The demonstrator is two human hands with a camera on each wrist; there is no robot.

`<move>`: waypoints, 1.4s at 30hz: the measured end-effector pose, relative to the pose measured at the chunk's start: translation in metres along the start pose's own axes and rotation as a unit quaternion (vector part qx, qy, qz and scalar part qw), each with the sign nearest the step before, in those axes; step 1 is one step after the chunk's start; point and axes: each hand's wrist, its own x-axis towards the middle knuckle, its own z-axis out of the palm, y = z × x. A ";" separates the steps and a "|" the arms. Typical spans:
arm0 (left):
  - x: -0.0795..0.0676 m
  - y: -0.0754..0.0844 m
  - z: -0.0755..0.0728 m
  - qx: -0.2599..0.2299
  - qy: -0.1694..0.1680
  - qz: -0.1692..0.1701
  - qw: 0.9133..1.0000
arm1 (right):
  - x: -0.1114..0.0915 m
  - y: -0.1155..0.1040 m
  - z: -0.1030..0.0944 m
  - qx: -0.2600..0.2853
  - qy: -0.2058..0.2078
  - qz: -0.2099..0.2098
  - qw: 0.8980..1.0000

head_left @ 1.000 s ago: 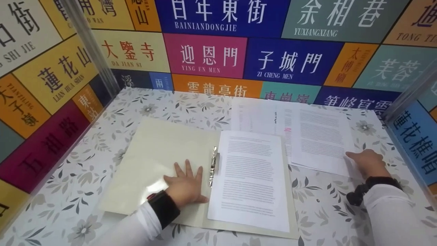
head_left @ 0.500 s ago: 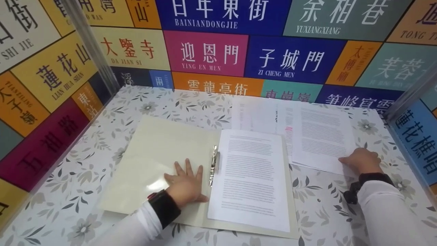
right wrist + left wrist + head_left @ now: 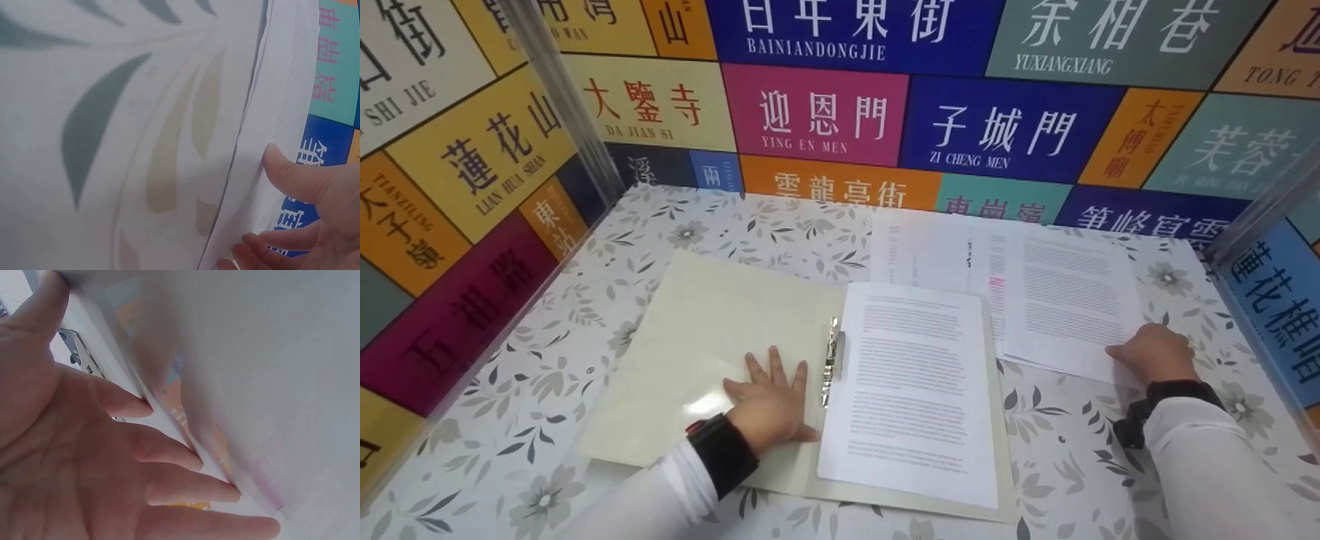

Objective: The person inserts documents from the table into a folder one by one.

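Observation:
A cream ring-clip folder [image 3: 690, 300] lies open on the table. Its metal clip [image 3: 831, 360] runs along the spine, and a printed sheet [image 3: 911, 390] lies on the right-hand side. My left hand [image 3: 771, 405] rests on the bare left cover with fingers spread; the left wrist view shows its fingers [image 3: 169, 444] straight against the glossy surface. To the right of the folder, my right hand [image 3: 1161, 356] holds the lower right corner of a printed paper [image 3: 1072, 300]. In the right wrist view its thumb [image 3: 292, 174] lies over the paper, with the other fingertips curled at the edge.
Further printed sheets [image 3: 934, 247] lie behind the folder, partly under the paper at the right. The table wears a floral-patterned cover [image 3: 540, 390]. Colourful sign-printed panels [image 3: 825, 112] stand along the back and both sides.
My right hand has shifted slightly left along the paper's lower corner, then stays nearly still. My left hand and the folder have not moved.

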 end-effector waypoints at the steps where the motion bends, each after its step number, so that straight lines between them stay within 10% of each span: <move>1: 0.000 0.000 0.000 -0.001 0.001 0.000 1.000 | 0.000 0.000 0.000 -0.002 -0.001 -0.001 1.000; 29: -0.005 0.002 -0.005 0.020 -0.007 -0.002 1.000 | 0.002 0.008 0.002 0.035 0.021 -0.014 0.999; 42: -0.002 0.004 -0.004 0.019 -0.006 0.001 1.000 | 0.006 -0.001 0.006 0.086 0.028 0.075 0.993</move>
